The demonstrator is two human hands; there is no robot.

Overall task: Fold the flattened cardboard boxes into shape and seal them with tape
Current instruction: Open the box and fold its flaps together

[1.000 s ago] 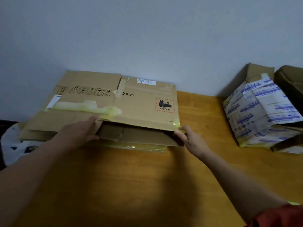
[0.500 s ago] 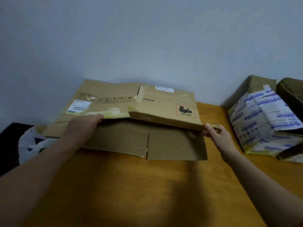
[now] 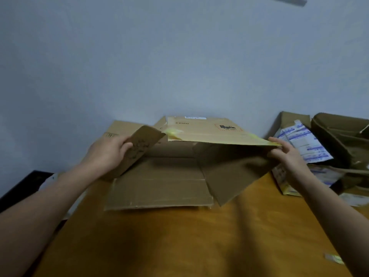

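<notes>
Holding a half-opened cardboard box with both hands.
The left hand grips its left flap, the right hand pinches the top panel's right corner; the box lies far on the table.

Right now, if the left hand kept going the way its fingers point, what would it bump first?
Likely the lifted brown cardboard panel with yellow tape. The left hand grips a brown cardboard flap and points right toward it; depth is unclear.
</notes>
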